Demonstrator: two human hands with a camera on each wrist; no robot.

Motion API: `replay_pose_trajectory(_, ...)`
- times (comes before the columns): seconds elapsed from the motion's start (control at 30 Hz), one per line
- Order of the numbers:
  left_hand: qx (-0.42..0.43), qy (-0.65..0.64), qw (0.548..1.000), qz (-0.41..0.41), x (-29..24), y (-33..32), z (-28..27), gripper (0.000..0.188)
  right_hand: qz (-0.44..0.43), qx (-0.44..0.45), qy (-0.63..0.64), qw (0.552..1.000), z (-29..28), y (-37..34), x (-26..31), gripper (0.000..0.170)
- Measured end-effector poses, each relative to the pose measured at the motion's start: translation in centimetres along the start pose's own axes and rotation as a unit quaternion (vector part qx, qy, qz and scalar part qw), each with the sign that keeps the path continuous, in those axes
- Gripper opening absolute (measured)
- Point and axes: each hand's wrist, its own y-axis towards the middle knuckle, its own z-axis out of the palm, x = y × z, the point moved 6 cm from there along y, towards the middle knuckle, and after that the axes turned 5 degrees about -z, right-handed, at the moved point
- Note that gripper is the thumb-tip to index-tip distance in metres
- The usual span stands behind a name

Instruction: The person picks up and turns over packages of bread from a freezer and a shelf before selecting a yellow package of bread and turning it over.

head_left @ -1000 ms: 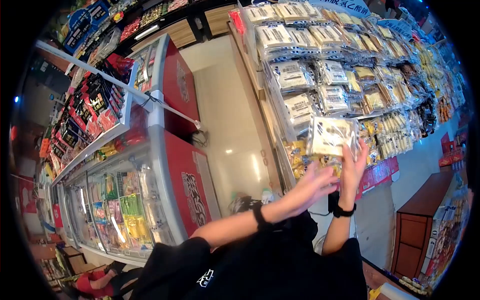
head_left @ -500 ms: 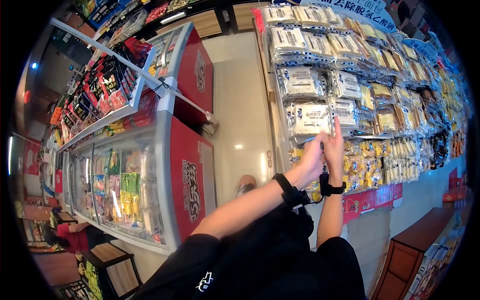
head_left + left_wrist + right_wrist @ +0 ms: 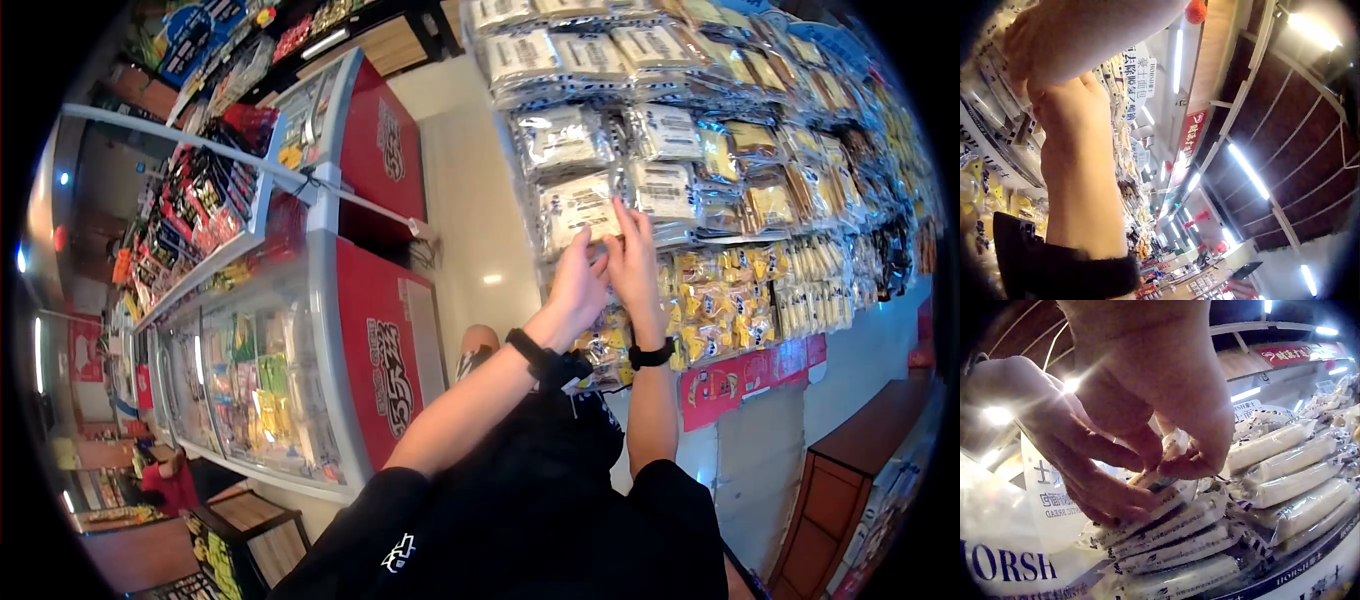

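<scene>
Clear-wrapped bread packs fill the display in stacks. On the near-left stack lies a bread pack [image 3: 575,211] in a crinkly wrapper. My left hand [image 3: 579,288] pinches its near edge. Beside it, my right hand [image 3: 633,272] grips the pack's near-right corner, with fingers reaching over the top. In the right wrist view, both hands meet at the end of the top pack [image 3: 1147,478], and more packs [image 3: 1175,553] are piled beneath. The left wrist view has my right hand [image 3: 1075,106] behind my left, with the fingertips hidden.
Small yellow-wrapped snacks [image 3: 715,310] sit in the row just below the bread. A red-sided freezer [image 3: 385,345] stands left across the aisle floor [image 3: 470,190]. A brown wooden cabinet [image 3: 850,470] is at the lower right. A person in red [image 3: 172,483] appears far left.
A bread pack held up in my right hand has come down onto the near-left stack. Both hands have moved to its near edge, and the head view has shifted.
</scene>
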Motion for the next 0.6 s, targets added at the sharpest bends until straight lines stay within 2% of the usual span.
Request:
replay_pose_trajectory(0.07, -0.015, 0.034, 0.999, 0.039, -0.3, 0.3, -0.5, 0.08, -0.054, -0.042, -0.023, 0.997, 0.7, 0.3, -0.6, 0.049)
replay_pose_trajectory(0.1, -0.062, 0.049, 0.996, 0.041, -0.4, -0.2, -0.2, 0.077, -0.031, -0.038, -0.002, 0.999, 0.8, 0.3, -0.5, 0.044)
replay_pose_trajectory(0.13, -0.056, 0.056, 0.996, 0.046, -0.6, -0.1, -0.2, 0.077, -0.037, -0.047, 0.0, 0.998, 0.7, 0.3, -0.1, 0.044)
replay_pose_trajectory(0.2, -0.023, 0.029, 0.999, -0.006, -0.6, -0.1, -0.1, 0.073, -0.002, -0.071, -0.029, 0.997, 0.6, 0.0, 0.2, 0.043)
replay_pose_trajectory(0.27, -0.031, 0.046, 0.998, 0.01, -0.6, -0.1, 0.3, 0.067, -0.001, -0.098, -0.023, 0.995, 0.7, -0.1, 0.2, 0.04)
replay_pose_trajectory(0.33, -0.066, 0.027, 0.994, 0.08, -0.5, 1.1, -1.0, 0.062, -0.014, -0.114, -0.022, 0.993, 1.0, -0.7, -0.2, 0.036)
replay_pose_trajectory(0.47, -0.064, 0.013, 0.99, 0.127, -0.5, 2.9, -2.0, 0.055, -0.014, -0.113, -0.014, 0.993, 1.6, -0.7, -1.1, 0.031)
replay_pose_trajectory(0.53, -0.069, -0.065, 0.989, 0.117, -0.7, 3.6, -2.4, 0.03, 0.001, -0.107, -0.004, 0.994, 1.4, -0.3, -1.1, 0.032)
replay_pose_trajectory(0.6, -0.067, -0.067, 0.99, 0.106, -1.2, 3.1, -1.7, 0.03, -0.002, -0.092, 0.004, 0.996, 1.6, -0.2, -0.8, 0.033)
